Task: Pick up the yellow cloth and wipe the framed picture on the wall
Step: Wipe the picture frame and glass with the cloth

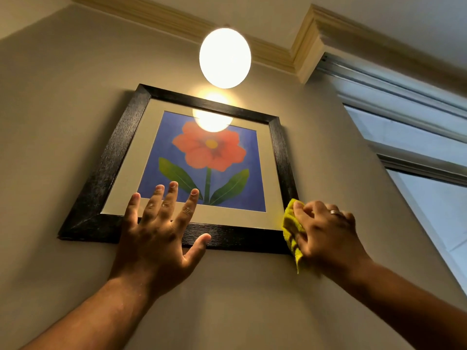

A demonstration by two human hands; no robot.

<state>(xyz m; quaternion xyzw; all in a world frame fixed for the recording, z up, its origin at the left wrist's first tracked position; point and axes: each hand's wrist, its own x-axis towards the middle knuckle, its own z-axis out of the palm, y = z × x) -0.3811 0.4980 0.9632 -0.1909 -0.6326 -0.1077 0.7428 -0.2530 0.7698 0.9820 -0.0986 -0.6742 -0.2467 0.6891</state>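
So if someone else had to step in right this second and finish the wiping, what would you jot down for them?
Left hand: open, fingers spread, flat against the bottom of the framed picture, steadying it.
Right hand: grip closed on the bunched yellow cloth, pressed at the frame's lower right corner.
Done: cloth picked up and brought to the frame.
Left: how much is already wiped can't be told; go over the glass and the black frame edges. The globe lamp above glares on the glass.

You see a yellow cloth (290, 228) beside the black frame (106, 170). Inside the frame, a red flower (209, 150) with green leaves sits on blue, bordered beige.
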